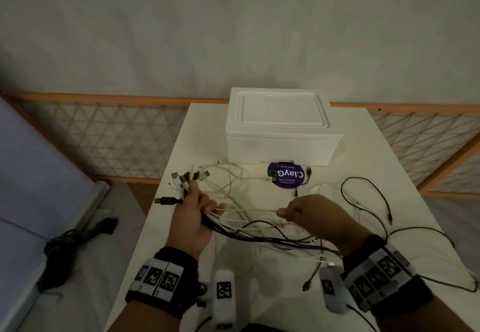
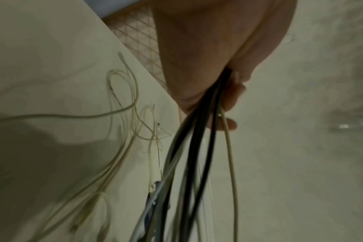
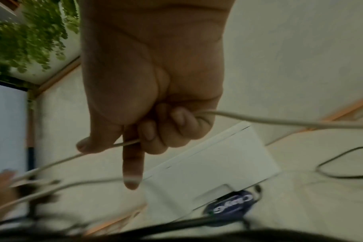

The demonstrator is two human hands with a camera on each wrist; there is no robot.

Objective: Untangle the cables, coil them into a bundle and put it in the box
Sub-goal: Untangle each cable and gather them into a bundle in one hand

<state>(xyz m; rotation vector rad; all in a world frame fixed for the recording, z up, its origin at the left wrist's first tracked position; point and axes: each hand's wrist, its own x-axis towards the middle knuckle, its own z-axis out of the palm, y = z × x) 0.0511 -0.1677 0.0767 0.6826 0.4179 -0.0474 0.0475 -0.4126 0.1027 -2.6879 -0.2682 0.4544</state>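
Observation:
My left hand (image 1: 197, 212) grips a bunch of black and white cables (image 1: 259, 235) just behind their plugs (image 1: 187, 178), which fan out past my fingers. In the left wrist view the bunch (image 2: 199, 147) hangs out of my fist (image 2: 228, 91). My right hand (image 1: 306, 214) holds one white cable (image 1: 249, 210), stretched taut between both hands above the table. In the right wrist view that cable (image 3: 280, 121) passes through my curled fingers (image 3: 155, 134). The white box (image 1: 280, 134) stands behind, its lid on.
Loose black cables (image 1: 368, 201) trail over the table's right side; white ones (image 1: 228, 175) lie before the box. A purple round sticker (image 1: 285, 174) lies at the box's front. The white table (image 1: 389, 150) ends left of my left hand. A lattice screen (image 1: 104, 137) runs behind.

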